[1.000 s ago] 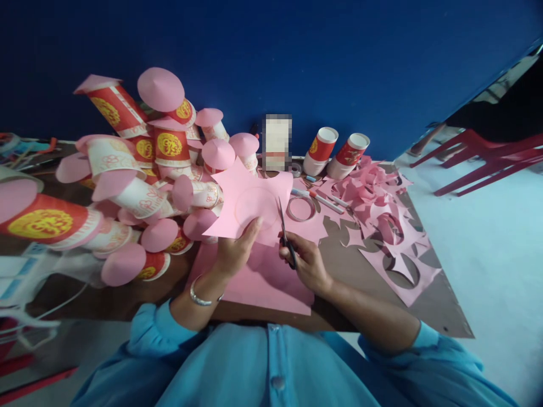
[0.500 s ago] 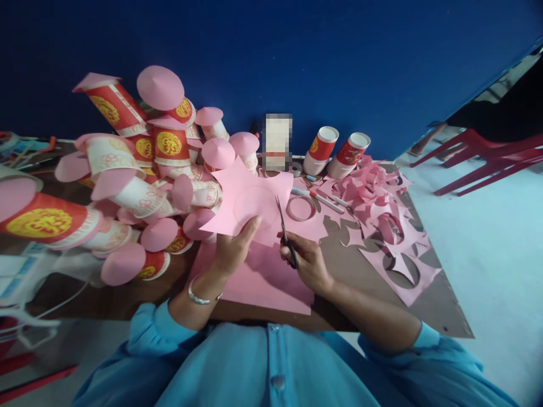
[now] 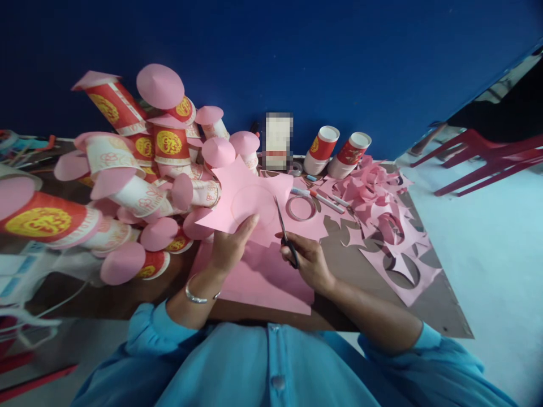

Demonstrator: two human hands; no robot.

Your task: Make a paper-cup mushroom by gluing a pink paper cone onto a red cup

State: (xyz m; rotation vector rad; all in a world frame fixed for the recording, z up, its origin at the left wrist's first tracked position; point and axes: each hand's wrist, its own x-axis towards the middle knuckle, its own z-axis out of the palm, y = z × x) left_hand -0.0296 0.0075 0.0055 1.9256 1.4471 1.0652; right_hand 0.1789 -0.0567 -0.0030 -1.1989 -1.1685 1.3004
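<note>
My left hand [image 3: 231, 246] grips a sheet of pink paper [image 3: 250, 195] by its near edge, thumb on top and the other fingers hidden beneath. A faint circle is drawn on this sheet, and its edges are cut into curves. My right hand [image 3: 307, 260] is closed around the dark handles of a pair of scissors [image 3: 286, 234]. The blades point up and away, beside the right edge of the held paper; they look nearly closed. Under both hands lies a larger pink sheet [image 3: 271, 288] on the brown table [image 3: 339, 316].
Paper-cup figures with pink cone tops [image 3: 169, 141] crowd the left side. Two cup stacks [image 3: 322, 150] stand by the blue wall. Pink offcuts [image 3: 382, 198] heap at right, near a tape roll [image 3: 301, 208] and markers [image 3: 326, 200]. A red chair [image 3: 479, 152] stands beyond.
My left hand and the held paper have shifted slightly left, away from the scissors. The right hand and scissors have barely moved.
</note>
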